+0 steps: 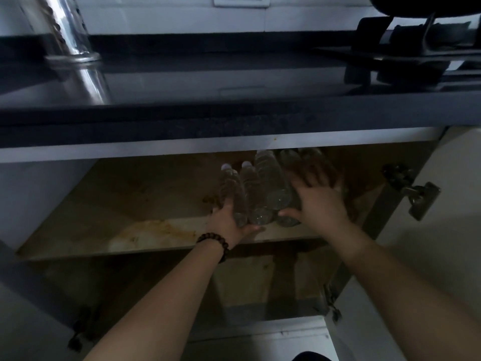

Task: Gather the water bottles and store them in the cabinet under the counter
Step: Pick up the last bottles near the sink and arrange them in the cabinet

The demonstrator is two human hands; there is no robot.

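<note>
A cluster of clear water bottles (260,188) is seen lying on its side on the stained upper shelf (109,204) of the open cabinet (39,183) under the dark counter (208,100); the bottles are packed side by side, bases towards the camera and caps pointing into the cabinet; two pale caps can be made out at the far end of the left-hand bottles. The cluster is placed towards the right half of the shelf, near its front edge.

The left hand (229,222) is set against the left side of the cluster, its palm under the base of the leftmost bottle and its thumb lying along the front; the fingers are hidden behind the bottles, so whether they are wrapped round one cannot be told. A beaded bracelet (216,243) is worn on that wrist. The right hand (320,196) is laid flat on the right side of the cluster, fingers spread and straight, thumb stretched towards the bottle bases; nothing is clasped by it.

A cabinet door (442,230) is swung open on the right, with a metal hinge (413,191) showing; a shiny metal vessel (73,35) stands on the counter at the left, and a stove (406,53) is seen at the right.
</note>
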